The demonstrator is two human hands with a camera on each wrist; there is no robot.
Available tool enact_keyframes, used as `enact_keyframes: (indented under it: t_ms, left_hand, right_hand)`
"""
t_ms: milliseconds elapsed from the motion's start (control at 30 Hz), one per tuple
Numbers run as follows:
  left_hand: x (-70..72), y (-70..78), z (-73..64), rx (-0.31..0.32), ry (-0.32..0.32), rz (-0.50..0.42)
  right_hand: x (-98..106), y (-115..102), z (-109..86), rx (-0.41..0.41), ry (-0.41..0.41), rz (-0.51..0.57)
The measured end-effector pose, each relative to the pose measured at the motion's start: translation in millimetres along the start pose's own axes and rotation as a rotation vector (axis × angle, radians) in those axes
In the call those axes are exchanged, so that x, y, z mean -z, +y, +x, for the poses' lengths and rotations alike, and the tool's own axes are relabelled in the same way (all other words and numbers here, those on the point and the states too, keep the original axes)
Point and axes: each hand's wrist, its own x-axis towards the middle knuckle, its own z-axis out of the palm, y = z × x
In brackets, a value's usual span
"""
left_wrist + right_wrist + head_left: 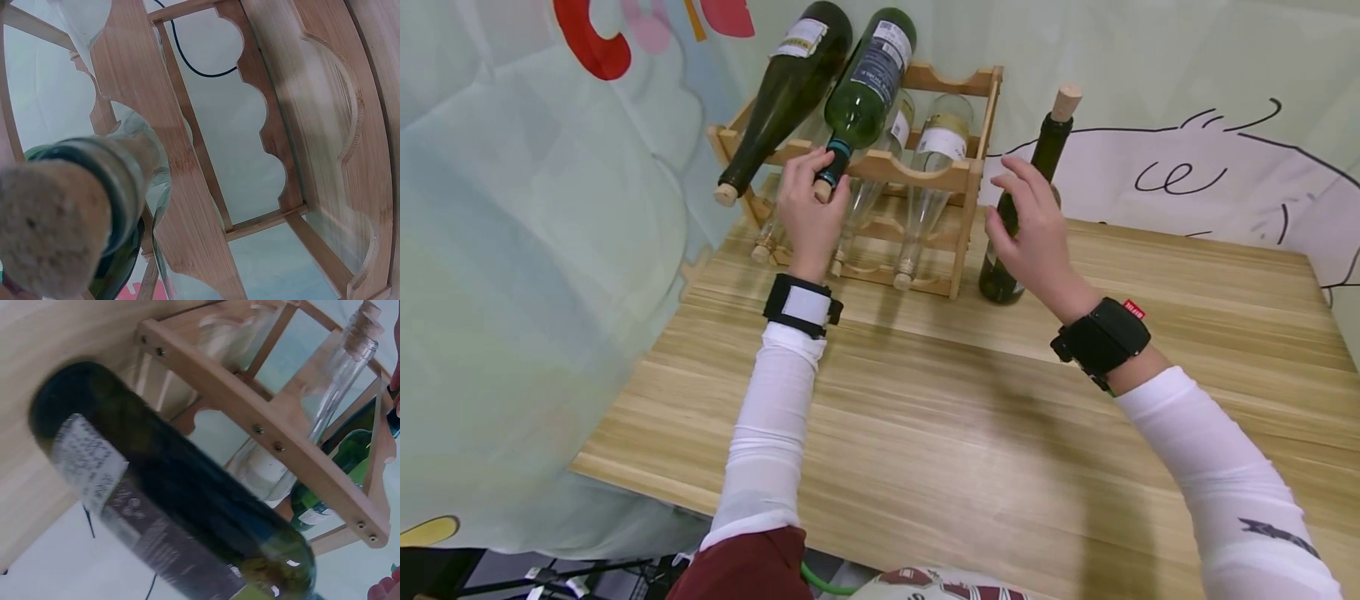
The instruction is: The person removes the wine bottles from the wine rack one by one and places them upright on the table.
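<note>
In the head view my left hand [812, 208] holds the neck of a green wine bottle [868, 83] with a dark label. That bottle lies tilted on the wooden wine rack [925, 173], its cork end toward me. The cork [53, 228] looms large in the left wrist view. My right hand [1033, 237] is beside a dark corked wine bottle [1051, 150] on the table, its fingers spread and loosely bent. Part of this bottle is hidden behind the hand. In the right wrist view, the same bottle's body [175, 481] shows with no fingers round it.
Another dark green bottle [790, 83] lies at the rack's upper left. Clear corked bottles [925, 208] occupy the lower tier. The wooden table [887, 433] extends toward me and to the right. A printed cloth [535, 250] hangs at the left and back.
</note>
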Motion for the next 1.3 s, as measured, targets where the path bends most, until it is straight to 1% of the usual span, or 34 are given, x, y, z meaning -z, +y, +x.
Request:
enact_keyframes:
  t_ms: [133,200,267,433,600,800,967,1133,1300]
  left_hand:
    - [0.5,0.2,0.0,-0.006,0.001,-0.003]
    - [0.6,0.1,0.1,-0.007,0.001,-0.005]
    - [0.5,0.0,-0.1,-0.013,0.003,-0.006]
    - [-0.5,-0.3,-1.0,-0.027,0.003,-0.012]
    - [-0.5,-0.2,-1.1,-0.009,-0.002,-0.021]
    - [-0.7,-0.6,-0.3,-0.006,0.008,-0.008]
    - [-1.8,0.0,-0.5,-0.011,0.003,-0.025]
    - [-1.6,-1.2,-0.1,-0.020,0.007,-0.028]
    - [-1.0,-1.0,-3.9,-0.055,0.015,-0.021]
  right_hand:
    - [-5,-2,9.6,0.033,-0.065,-0.025]
    - [-8,-2,13.3,0.033,-0.090,-0.035]
    - [-11,-2,16.0,0.017,-0.109,-0.035]
    - [-16,-1,17.6,-0.059,-0.154,-0.047]
    - [-17,-2,17.7,-0.093,-0.191,-0.067]
    - [-15,-2,19.2,-0.109,-0.199,-0.051]
    - [-13,-2,19.2,-0.131,-0.196,-0.036]
    - [-14,-3,20.1,-0.127,-0.204,-0.065]
    - [-15,-3,19.6,-0.134,-0.203,-0.097]
